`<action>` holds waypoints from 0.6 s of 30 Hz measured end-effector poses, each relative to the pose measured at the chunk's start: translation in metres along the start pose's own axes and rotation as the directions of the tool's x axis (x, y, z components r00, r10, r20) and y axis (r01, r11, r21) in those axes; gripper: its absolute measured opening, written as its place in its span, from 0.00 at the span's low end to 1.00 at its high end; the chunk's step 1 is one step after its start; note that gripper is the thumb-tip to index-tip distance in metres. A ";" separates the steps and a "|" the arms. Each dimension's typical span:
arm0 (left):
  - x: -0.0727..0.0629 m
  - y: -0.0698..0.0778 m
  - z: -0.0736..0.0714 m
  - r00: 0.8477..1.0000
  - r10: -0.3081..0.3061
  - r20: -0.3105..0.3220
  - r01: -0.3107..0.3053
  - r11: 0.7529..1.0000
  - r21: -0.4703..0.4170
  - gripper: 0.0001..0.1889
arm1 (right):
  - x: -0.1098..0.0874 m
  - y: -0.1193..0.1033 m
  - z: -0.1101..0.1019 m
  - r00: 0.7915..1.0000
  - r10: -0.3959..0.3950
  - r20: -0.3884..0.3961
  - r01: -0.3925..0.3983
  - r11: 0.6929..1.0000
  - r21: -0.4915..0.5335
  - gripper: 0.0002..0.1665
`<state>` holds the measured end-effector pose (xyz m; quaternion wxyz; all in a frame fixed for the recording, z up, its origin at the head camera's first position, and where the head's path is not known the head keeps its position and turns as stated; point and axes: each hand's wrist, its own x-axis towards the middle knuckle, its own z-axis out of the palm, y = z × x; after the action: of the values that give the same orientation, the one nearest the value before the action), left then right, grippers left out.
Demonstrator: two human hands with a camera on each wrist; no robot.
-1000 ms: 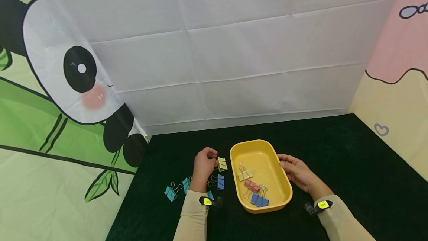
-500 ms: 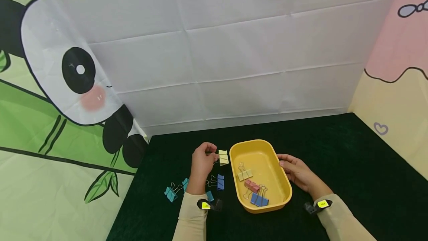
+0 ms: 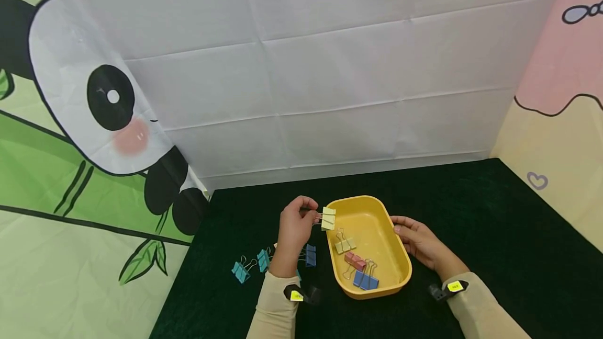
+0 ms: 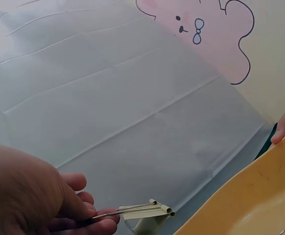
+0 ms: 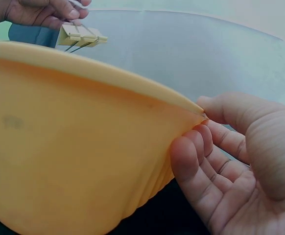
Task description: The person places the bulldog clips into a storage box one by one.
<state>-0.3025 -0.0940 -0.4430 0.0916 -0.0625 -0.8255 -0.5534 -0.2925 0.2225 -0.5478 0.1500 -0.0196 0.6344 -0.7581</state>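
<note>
My left hand (image 3: 294, 229) pinches a pale yellow binder clip (image 3: 328, 218) by its wire handles, over the left rim of a yellow tray (image 3: 367, 216). In the left wrist view, the clip's body (image 4: 150, 220) points away from the fingertips toward the tray wall. My right hand (image 3: 421, 242) holds the tray's right rim, thumb on top and fingers curled against the outer wall (image 5: 83, 147), as the right wrist view shows. Inside the tray lie another yellow binder clip (image 3: 346, 246), a pink one (image 3: 355, 262) and a blue one (image 3: 366, 281).
Left of the tray, teal binder clips (image 3: 241, 273) and a blue binder clip (image 3: 310, 256) lie on the dark green cloth (image 3: 452, 192). My left forearm partly hides some of them. A white sheet (image 3: 330, 77) hangs behind the table, with printed side panels.
My left hand has lifted the yellow binder clip off the cloth and carried it right, over the tray's left rim. The right hand and the tray have stayed in place.
</note>
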 end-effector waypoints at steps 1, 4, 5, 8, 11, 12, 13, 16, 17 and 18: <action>-0.001 0.002 0.002 1.000 0.009 0.004 -0.009 1.000 -0.004 0.07 | 0.000 0.000 0.000 1.000 -0.004 0.001 0.004 1.000 -0.001 0.34; -0.003 0.005 0.006 0.999 0.035 0.016 -0.035 0.999 -0.002 0.07 | 0.000 0.000 -0.001 1.000 -0.015 0.010 0.015 1.000 0.005 0.33; -0.004 0.006 0.008 0.999 0.043 0.021 -0.043 0.999 0.001 0.07 | 0.000 0.000 -0.001 1.000 -0.019 0.014 0.019 1.000 0.007 0.32; -0.008 0.009 0.013 0.998 0.051 0.043 -0.051 0.999 0.003 0.07 | -0.001 0.000 0.000 0.999 -0.025 0.019 0.025 1.000 0.013 0.32; -0.011 0.014 0.020 0.996 0.044 0.082 -0.044 0.999 -0.006 0.07 | -0.002 0.000 0.001 1.000 -0.017 0.003 0.017 1.000 0.015 0.31; -0.013 0.016 0.023 0.995 0.041 0.094 -0.040 0.999 -0.008 0.07 | -0.002 -0.001 0.001 1.000 -0.019 0.003 0.019 1.000 0.010 0.31; -0.014 0.018 0.026 0.993 0.039 0.107 -0.037 0.999 -0.015 0.08 | -0.003 -0.001 0.001 1.000 -0.017 -0.002 0.018 1.000 0.009 0.31; -0.017 0.025 0.034 0.989 0.041 0.142 -0.039 0.999 -0.020 0.07 | -0.004 -0.002 0.000 1.000 -0.024 0.005 0.024 1.000 -0.001 0.31; -0.018 0.027 0.037 0.987 0.050 0.154 -0.048 0.999 -0.019 0.07 | -0.004 -0.002 0.000 1.000 -0.026 0.005 0.026 1.000 -0.001 0.31; -0.019 0.029 0.040 0.984 0.062 0.167 -0.059 0.998 -0.019 0.07 | -0.005 -0.002 0.000 1.000 -0.028 0.009 0.028 1.000 -0.003 0.31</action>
<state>-0.2817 -0.0460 -0.4362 0.0381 -0.1345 -0.8241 -0.5490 -0.2885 0.2236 -0.5450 0.1424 -0.0320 0.6343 -0.7591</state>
